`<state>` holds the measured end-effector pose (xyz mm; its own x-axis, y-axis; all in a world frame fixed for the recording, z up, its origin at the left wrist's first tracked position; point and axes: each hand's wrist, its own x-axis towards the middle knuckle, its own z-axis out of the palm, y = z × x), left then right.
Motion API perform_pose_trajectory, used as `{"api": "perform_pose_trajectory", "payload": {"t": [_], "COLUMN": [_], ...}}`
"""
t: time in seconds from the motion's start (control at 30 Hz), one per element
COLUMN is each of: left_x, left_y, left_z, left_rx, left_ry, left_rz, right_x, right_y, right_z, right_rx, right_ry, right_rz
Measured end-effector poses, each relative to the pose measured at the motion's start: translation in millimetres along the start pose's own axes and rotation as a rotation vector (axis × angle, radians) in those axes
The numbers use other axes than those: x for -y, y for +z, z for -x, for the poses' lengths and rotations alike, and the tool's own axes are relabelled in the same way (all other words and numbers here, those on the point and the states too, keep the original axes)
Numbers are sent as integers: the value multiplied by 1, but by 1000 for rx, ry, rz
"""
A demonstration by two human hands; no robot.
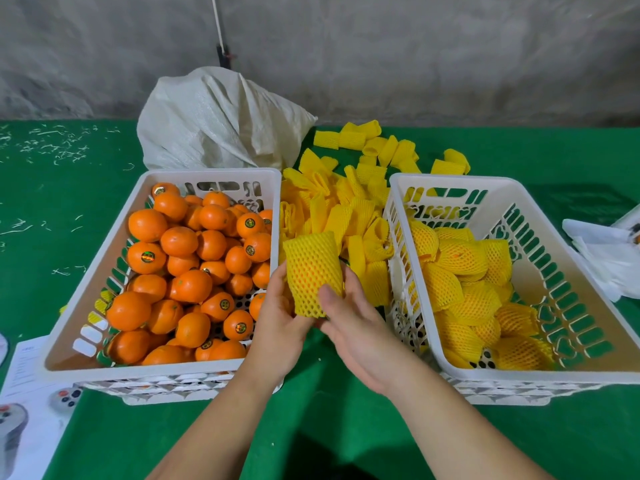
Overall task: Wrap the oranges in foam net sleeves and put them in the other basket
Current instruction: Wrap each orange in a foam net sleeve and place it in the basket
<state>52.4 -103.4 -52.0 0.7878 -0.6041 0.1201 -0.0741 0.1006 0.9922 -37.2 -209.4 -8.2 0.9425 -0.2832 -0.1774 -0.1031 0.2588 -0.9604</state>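
- Green cloth covers the tabletop (346, 427), with a rough grey wall behind it.
- Centre stage, a yellow foam net sleeve (313, 273) stands upright between the two baskets, an orange showing faintly through its mesh.
- Left hand (280, 327) cups the sleeve's lower left side, fingers curled up against it.
- Right hand (356, 327) grips from the right, thumb pressed across the sleeve's lower front.
- Just left of the hands, the white left basket (100, 268) is heaped with bare oranges (188, 268), several wearing round stickers.
- Over on the right, the white right basket (588, 282) holds the wrapped oranges (464, 289), piled toward its left wall.
- Behind the held sleeve, a loose pile of empty sleeves (349, 199) fills the gap between the baskets and spills back across the cloth.
- Further back sits a crumpled white woven sack (218, 123).
- Printed paper sheets (31, 393) lie at the near left edge; something white lies at the far right, too cut off to identify.
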Motion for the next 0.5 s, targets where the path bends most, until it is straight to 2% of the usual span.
{"api": "perform_pose_trajectory", "payload": {"t": [0.1,0.2,0.4,0.5], "left_x": [3,4,5,-3], "left_y": [-1,1,9,-4], "left_z": [-1,-2,2,-3], "left_rx": [36,134,341,302], "left_ry": [1,36,89,84], "left_rz": [-88,-221,-300,-387], "right_x": [-2,-6,-10,-3], "right_y": [-2,-9,-34,-70], "right_z": [-5,-7,-2,-4], "right_rx": [-183,-209,-202,-355], "right_ry": [-44,-44,-36,-86], "right_rz": [232,225,192,128]}}
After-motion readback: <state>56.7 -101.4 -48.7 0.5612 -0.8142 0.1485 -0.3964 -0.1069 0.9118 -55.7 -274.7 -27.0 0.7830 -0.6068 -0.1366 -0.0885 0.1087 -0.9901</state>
